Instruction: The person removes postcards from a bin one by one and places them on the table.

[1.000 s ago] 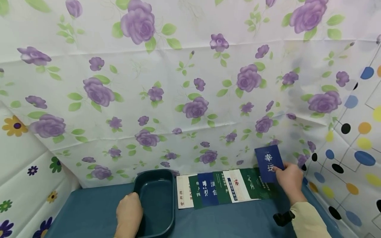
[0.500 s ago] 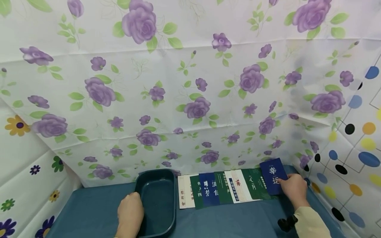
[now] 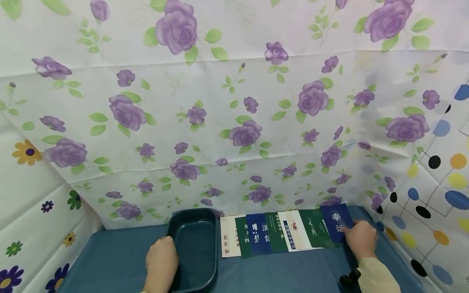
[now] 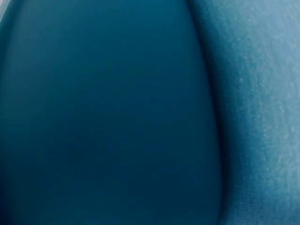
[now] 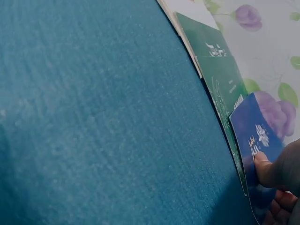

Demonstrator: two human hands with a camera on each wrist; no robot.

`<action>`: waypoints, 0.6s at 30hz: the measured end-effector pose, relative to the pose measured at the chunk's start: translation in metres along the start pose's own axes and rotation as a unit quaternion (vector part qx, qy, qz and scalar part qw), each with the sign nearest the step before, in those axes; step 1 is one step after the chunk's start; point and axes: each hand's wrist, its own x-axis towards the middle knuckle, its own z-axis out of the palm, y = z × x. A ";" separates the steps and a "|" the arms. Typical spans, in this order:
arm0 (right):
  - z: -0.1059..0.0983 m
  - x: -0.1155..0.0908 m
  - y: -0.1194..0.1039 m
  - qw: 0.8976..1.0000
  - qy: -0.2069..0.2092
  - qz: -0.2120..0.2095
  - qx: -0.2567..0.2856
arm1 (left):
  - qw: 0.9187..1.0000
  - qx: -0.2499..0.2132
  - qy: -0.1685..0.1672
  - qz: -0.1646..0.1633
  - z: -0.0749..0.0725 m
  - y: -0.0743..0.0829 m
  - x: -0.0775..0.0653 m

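Note:
My right hand (image 3: 362, 241) pinches a dark blue card (image 3: 335, 219) with white characters, thumb on its face and fingers beneath. The card lies over the right end of a row of overlapping cards (image 3: 280, 232), green, blue and white. In the right wrist view the same blue card (image 5: 248, 126) overlaps a green card (image 5: 213, 70). A deep teal plastic tray (image 3: 215, 252) stands left of the row. My left hand (image 3: 161, 260) grips its left rim, the fingertips hidden. The left wrist view shows only the tray wall (image 4: 112, 93) close up and cloth beside it.
Blue-grey cloth (image 3: 278, 272) covers the table. Behind it hangs a white sheet (image 3: 220, 97) with purple flowers. Patterned sheets close off both sides: large coloured flowers on the left, coloured dots on the right.
The right hand has lowered the blue card from above the row down onto its right end. The left hand stays on the tray. The head view has shifted slightly.

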 end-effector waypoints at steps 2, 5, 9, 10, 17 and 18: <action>0.001 0.000 0.001 1.000 -0.001 0.000 -0.005 | 1.000 -0.001 0.015 0.008 0.001 0.000 0.000; 0.002 0.000 0.003 1.000 -0.005 -0.002 -0.010 | 0.999 -0.006 0.030 0.012 0.001 0.000 0.000; 0.001 0.002 0.003 0.999 -0.020 -0.017 -0.019 | 1.000 -0.004 0.023 0.005 0.000 0.000 -0.001; 0.000 0.001 0.003 0.999 -0.023 -0.023 -0.021 | 1.000 -0.002 0.019 0.003 0.001 0.000 -0.001; -0.005 -0.001 0.002 0.996 -0.039 -0.065 -0.040 | 1.000 0.003 0.024 0.001 0.000 0.001 -0.003; -0.004 0.000 0.003 0.996 -0.042 -0.066 -0.043 | 1.000 0.002 0.026 0.000 0.000 0.001 -0.003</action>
